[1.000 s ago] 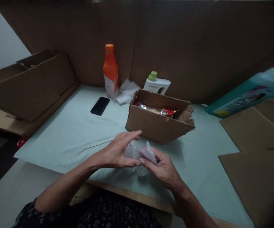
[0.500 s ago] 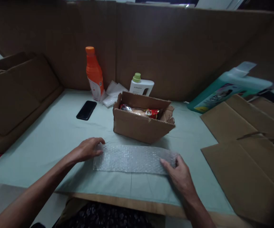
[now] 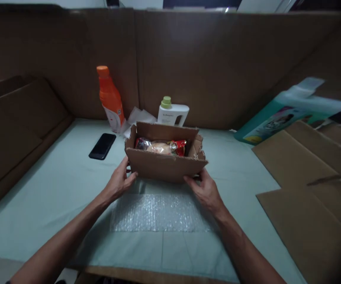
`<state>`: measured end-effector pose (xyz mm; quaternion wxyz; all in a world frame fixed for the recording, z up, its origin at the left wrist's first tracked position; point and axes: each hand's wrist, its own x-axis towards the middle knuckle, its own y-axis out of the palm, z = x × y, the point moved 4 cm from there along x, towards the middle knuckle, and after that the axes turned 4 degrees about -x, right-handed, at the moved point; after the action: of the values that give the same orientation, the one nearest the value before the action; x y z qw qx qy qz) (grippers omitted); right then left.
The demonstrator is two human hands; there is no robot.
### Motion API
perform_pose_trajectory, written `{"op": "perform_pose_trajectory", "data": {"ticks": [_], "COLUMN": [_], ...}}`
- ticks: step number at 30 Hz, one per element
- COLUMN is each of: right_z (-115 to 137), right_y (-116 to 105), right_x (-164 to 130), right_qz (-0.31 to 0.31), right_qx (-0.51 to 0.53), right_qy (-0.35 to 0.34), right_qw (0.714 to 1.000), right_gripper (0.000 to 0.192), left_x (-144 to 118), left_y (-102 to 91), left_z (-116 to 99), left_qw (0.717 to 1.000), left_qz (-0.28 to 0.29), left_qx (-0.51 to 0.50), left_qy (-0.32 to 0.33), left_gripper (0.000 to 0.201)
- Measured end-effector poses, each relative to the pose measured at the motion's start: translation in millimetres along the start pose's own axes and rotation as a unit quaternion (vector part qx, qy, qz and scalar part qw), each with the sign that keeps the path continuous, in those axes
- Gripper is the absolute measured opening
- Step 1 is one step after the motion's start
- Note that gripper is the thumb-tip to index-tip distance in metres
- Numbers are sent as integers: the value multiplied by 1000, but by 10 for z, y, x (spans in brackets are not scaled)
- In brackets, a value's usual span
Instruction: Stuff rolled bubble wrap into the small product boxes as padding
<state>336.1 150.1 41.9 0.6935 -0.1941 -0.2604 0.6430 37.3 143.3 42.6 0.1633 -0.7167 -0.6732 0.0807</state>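
Observation:
Between my two hands is a small open cardboard box (image 3: 158,167), its flaps standing up. Inside it lies a clear-wrapped packet (image 3: 161,147) with red ends and pale contents. My left hand (image 3: 120,179) grips the box's left end, thumb on the front face and fingers partly hidden behind the side. At the lower right corner my right hand (image 3: 206,191) holds the box the same way, its fingertips out of sight. A flat strip of bubble wrap (image 3: 164,213) lies on the cloth in front of the box, touched by neither hand.
Behind the box stand an orange bottle (image 3: 111,102), a white bottle with a green cap (image 3: 167,112) and folded plastic wrap (image 3: 141,116). A phone (image 3: 102,146) lies left. On the right are a teal jug (image 3: 277,116) and cardboard sheets (image 3: 303,205); a larger carton (image 3: 13,130) stands left.
Both hands have let go of the bubble wrap, leaving it flat on the cloth. They have moved forward and taken hold of the cardboard box. The camera view has shifted slightly.

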Motion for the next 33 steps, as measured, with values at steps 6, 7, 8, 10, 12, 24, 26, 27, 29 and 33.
{"op": "perform_pose_trajectory", "data": {"ticks": [6,7,8,10,12,24,26,27,29,33], "right_z": [206,291,374,471,407,-493,-341,-260,-105,113], "right_y": [-156,-51,104,457,662,-595,-460,-394,-283,-87], "right_x": [-525,-659,-788,-1015,-1161,-957,-816,-741,-576,-173], "right_qz": [-106,-74,-20,105,182,-22,-13,-11,-10,11], "right_qx": [-84,-110,-136,-183,-226,-302,-270,-249,-201,-150], "right_qy": [-107,-146,-189,-263,-291,-108,-113,-110,-95,-51], "right_qw": [985,980,972,941,912,947,956,962,975,987], "right_gripper": [44,39,37,38,41,36,37,38,46,50], "left_x": [-719,-874,-1015,-1222,-1316,-1362,-1302,-1237,-1029,-377], "left_y": [24,126,230,387,422,-68,-147,-177,-206,-83], "left_z": [-71,-75,-62,4,94,409,423,399,287,-24], "left_qw": [966,956,947,929,916,953,955,959,972,993], "left_qz": [-22,14,55,130,188,4,-52,-66,-83,-89], "left_qx": [227,253,274,304,321,270,271,260,211,77], "left_qy": [124,146,160,165,153,138,107,91,57,2], "left_gripper": [73,69,65,59,55,37,42,48,61,73]}}
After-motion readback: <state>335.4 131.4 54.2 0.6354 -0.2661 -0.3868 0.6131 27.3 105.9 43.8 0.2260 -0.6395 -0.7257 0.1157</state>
